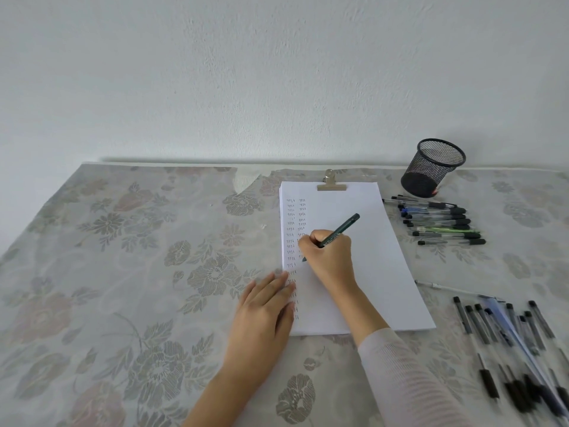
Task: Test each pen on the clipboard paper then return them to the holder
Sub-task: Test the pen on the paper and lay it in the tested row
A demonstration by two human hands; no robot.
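White paper [366, 248] lies under the metal clip [331, 184] of a clipboard, with two columns of small written words down its left side. My right hand [331, 257] grips a dark green pen [340, 229], its tip on the paper beside the second column. My left hand [264, 312] lies flat with fingers together on the paper's lower left edge. A black mesh holder [432, 167] stands at the back right; nothing shows above its rim.
A row of several pens [440, 221] lies right of the clipboard below the holder. A second pile of pens [511, 343] lies at the front right, with one clear pen [452, 289] above it. A floral cloth [123, 272] covers the table against a white wall.
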